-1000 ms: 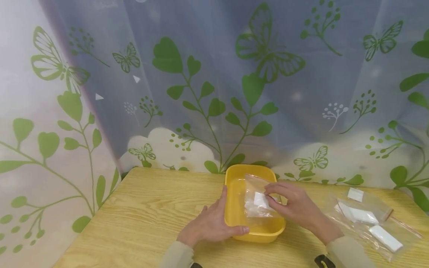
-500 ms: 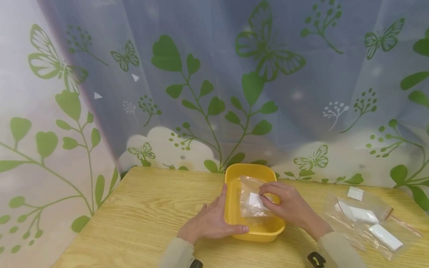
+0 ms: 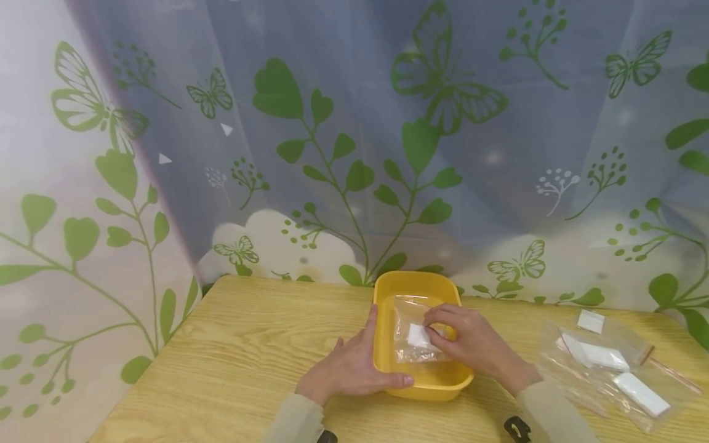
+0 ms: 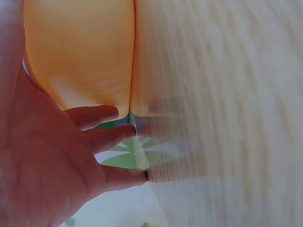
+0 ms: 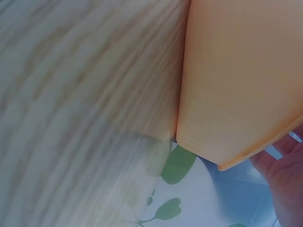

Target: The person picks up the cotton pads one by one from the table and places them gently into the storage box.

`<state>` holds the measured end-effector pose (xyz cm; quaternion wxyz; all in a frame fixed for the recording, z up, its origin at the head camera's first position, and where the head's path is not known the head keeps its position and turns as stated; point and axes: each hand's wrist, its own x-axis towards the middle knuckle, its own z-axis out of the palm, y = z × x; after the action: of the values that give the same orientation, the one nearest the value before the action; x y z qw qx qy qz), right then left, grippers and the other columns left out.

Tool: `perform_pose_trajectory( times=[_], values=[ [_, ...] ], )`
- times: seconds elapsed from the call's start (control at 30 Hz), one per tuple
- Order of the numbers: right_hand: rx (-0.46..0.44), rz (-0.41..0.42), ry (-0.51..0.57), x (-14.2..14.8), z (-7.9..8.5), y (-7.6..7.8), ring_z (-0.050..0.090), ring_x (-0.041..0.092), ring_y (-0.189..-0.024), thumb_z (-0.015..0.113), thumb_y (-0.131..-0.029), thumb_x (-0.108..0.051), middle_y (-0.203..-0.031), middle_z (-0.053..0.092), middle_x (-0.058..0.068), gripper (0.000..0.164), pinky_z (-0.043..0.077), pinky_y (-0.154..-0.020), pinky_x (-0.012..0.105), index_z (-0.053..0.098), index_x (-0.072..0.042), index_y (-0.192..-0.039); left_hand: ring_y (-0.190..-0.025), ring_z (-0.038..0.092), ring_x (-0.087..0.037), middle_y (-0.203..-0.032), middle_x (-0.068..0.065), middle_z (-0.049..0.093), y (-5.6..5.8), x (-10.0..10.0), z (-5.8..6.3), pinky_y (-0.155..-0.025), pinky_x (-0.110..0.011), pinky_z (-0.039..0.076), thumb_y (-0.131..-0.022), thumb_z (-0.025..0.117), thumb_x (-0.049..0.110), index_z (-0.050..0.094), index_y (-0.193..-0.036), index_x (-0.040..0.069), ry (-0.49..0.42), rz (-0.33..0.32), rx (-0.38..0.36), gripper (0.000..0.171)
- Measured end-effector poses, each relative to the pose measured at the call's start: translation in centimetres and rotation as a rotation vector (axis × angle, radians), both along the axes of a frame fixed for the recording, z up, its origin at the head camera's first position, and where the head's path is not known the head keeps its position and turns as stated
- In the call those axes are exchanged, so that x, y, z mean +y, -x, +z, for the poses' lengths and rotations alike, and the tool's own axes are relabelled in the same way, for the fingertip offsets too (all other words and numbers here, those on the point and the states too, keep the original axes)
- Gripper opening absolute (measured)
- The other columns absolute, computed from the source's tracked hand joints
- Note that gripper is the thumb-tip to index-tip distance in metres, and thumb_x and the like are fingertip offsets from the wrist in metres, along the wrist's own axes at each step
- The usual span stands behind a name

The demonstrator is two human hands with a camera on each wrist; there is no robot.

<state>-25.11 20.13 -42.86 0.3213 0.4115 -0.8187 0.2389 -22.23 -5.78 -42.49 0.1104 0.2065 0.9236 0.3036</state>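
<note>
Inside the yellow tub (image 3: pixel 416 282), within its rim as seen from above: a clear bag (image 3: pixel 406 317), thin and shiny, with a white bit (image 3: pixel 418 336) in it. Touching the tub's floor or not, cannot tell. Over the tub, reaching across from its right side: the right hand (image 3: pixel 471 341), thumb and fingertips pinching the bag close to the white bit. Against the tub's left side and near corner: the left hand (image 3: pixel 351 372), fingers out straight along the outside, thumb laid over the near rim, not curled round anything. To the right of the tub, well apart from it: more clear bags (image 3: pixel 634 351), overlapping, with red strips on some edges. Also to the right of the tub, among those clear bags: white blocks (image 3: pixel 642 394), three to be seen. Under the tub: a table (image 3: pixel 277 332), pale yellow with wood lines. Just behind the tub: a big cloth (image 3: pixel 354 104), blue and white, with green leaves and butterflies. On the near side of the tub: two pale sleeves (image 3: pixel 554 412), one on each arm.
</note>
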Motion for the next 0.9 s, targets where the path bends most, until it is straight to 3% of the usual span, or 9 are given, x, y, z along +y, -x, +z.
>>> perform_pose_trajectory(
  times=[0.23, 0.5, 0.67, 0.9],
  values=[
    [-0.028, -0.037, -0.047, -0.1, -0.2, 0.1, 0.074, 0.018, -0.089, 0.081, -0.076, 0.0, -0.097, 0.078, -0.001, 0.023, 0.063, -0.078, 0.035, 0.074, -0.017, -0.09, -0.149, 0.04, -0.04, -0.168, -0.015, 0.03, 0.1, 0.0, -0.1, -0.12, -0.072, 0.022, -0.076, 0.069, 0.079, -0.012, -0.165, 0.015, 0.004, 0.001, 0.0, 0.136],
    [-0.041, -0.067, -0.07, -0.2, -0.2, 0.0, 0.074, 0.016, -0.088, 0.081, -0.078, -0.002, -0.096, 0.078, -0.001, 0.02, 0.063, -0.077, 0.034, 0.074, -0.017, -0.089, -0.15, 0.039, -0.039, -0.168, -0.015, 0.03, 0.2, 0.0, -0.1, -0.12, -0.072, 0.021, -0.077, 0.069, 0.079, -0.013, -0.165, 0.017, 0.005, 0.003, -0.014, 0.135],
    [-0.063, -0.091, -0.066, -0.1, 0.0, -0.2, 0.074, 0.019, -0.093, 0.082, -0.08, -0.007, -0.102, 0.078, 0.001, 0.02, 0.063, -0.081, 0.038, 0.076, -0.012, -0.098, -0.15, 0.038, -0.039, -0.168, -0.016, 0.03, 0.2, 0.0, -0.1, -0.12, -0.073, 0.02, -0.077, 0.069, 0.079, -0.014, -0.164, 0.018, -0.001, 0.002, -0.017, 0.135],
    [-0.07, -0.162, -0.055, 0.8, 1.0, -1.0, 0.069, 0.035, -0.114, 0.085, -0.08, -0.017, -0.13, 0.07, 0.013, 0.043, 0.059, -0.092, 0.053, 0.073, -0.013, -0.121, -0.15, 0.039, -0.038, -0.166, -0.015, 0.034, 0.1, 0.0, -0.2, -0.12, -0.074, 0.019, -0.078, 0.069, 0.078, -0.016, -0.164, 0.021, -0.01, -0.005, -0.01, 0.134]
  ],
)
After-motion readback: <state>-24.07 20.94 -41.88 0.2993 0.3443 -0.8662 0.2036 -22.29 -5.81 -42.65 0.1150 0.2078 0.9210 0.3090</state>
